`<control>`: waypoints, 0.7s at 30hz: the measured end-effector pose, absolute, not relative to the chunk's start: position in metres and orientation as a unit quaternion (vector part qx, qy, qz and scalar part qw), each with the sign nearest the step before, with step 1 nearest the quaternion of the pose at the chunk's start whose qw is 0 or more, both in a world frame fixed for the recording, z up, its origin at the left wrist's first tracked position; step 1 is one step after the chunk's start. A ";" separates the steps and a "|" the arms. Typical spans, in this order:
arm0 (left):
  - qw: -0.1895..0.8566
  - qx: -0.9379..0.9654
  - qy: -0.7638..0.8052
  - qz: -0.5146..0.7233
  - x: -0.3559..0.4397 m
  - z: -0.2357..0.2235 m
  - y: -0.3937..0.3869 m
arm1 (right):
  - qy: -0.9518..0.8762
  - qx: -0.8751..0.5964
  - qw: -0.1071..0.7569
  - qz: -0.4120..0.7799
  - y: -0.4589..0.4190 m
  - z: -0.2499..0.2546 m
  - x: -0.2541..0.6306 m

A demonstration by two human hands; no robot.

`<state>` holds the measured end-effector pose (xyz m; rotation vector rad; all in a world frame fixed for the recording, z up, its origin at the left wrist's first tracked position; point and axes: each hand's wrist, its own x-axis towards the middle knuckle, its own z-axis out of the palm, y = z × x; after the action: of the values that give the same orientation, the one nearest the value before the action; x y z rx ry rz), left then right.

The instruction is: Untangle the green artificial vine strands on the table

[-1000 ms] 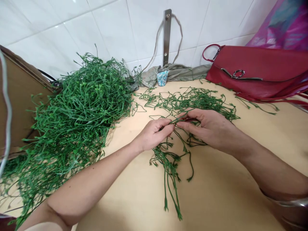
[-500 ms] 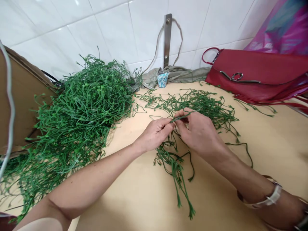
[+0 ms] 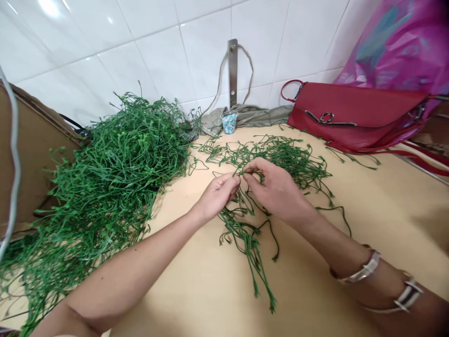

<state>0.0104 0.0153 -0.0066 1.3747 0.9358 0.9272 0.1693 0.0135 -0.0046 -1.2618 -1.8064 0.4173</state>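
My left hand (image 3: pixel 217 196) and my right hand (image 3: pixel 275 189) meet above the tabletop, their fingertips pinching a thin green artificial vine strand (image 3: pixel 246 171). That strand belongs to a loose tangle of similar vines (image 3: pixel 270 157) spread on the light wood table (image 3: pixel 315 262), and the fingers hide part of it. Several stems of the tangle hang below my hands (image 3: pixel 249 245). To the left of my left forearm lies a large heap of green vines (image 3: pixel 112 159). Two pale bangles (image 3: pixel 365 269) circle my right forearm.
A red handbag (image 3: pixel 351 110) lies at the back right, before a pink plastic bag (image 3: pixel 396 47). A small cup of blue-white bits (image 3: pixel 229 122) stands on grey cloth (image 3: pixel 254 116) by the tiled wall. Cardboard (image 3: pixel 31 150) and a white cable (image 3: pixel 13 140) border the left.
My hands have drawn closer, and the pinched strand now shows less beyond my fingers. The view has tilted and shifted, bringing more of my right forearm and its bangles into sight.
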 end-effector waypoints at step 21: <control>0.608 0.595 0.370 0.374 0.005 -0.009 0.021 | -0.800 -0.424 0.424 0.021 0.011 0.000 0.183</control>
<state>0.0045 0.0210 -0.0087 1.3744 0.8557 0.8633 0.1826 0.0111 -0.0001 -1.0613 -2.0002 0.0522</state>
